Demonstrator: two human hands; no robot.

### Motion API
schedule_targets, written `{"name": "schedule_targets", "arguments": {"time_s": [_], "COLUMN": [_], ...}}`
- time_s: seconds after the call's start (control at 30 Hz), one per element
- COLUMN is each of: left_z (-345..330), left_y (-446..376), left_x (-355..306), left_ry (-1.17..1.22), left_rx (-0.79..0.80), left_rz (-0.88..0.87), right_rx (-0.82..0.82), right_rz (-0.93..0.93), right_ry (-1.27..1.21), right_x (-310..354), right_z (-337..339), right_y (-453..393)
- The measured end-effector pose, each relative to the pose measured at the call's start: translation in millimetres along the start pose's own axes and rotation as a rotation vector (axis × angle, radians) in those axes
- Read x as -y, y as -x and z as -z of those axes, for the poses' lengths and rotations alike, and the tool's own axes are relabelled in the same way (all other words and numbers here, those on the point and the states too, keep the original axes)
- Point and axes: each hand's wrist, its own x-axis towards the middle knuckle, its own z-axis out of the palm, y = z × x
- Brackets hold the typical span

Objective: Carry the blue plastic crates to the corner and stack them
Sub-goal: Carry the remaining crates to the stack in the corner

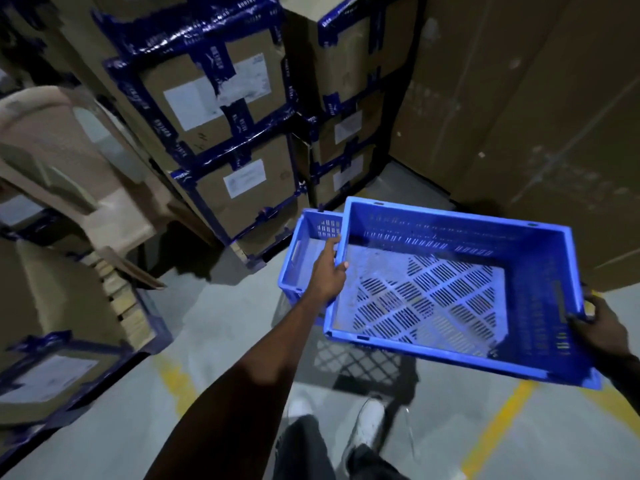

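Blue crate (450,292) between fingers (337,268) (both hands)

Held a crate (450,292) above the floor (207,341), with the left hand (327,275) at its left rim and the right hand (597,327) at its right end. Lay a second crate (304,251) lower, just behind and to the left. Stood stacked boxes (221,109) behind both, a chair (69,161) far left, shoes (370,420) below.
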Motion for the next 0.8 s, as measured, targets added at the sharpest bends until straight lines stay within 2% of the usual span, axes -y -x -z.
{"name": "schedule_targets", "arguments": {"time_s": [0.17, 0.4, 0.8], "left_z": [2.5, -2.6, 2.0], "left_y": [-74.0, -151.5, -217.5], "left_x": [15.6, 61.9, 89.5], "left_ry": [0.018, -0.011, 0.105], "left_rx": [-0.007, 0.017, 0.055], "left_rz": [0.035, 0.096, 0.107], "right_rx": [-0.013, 0.031, 0.032], "right_rz": [0.032, -0.015, -0.050], "right_ry": [-0.042, -0.037, 0.007], "right_x": [37.9, 102.7, 111.3], "right_z": [-30.8, -51.9, -82.7], "right_y": [-47.7, -56.9, -115.2]}}
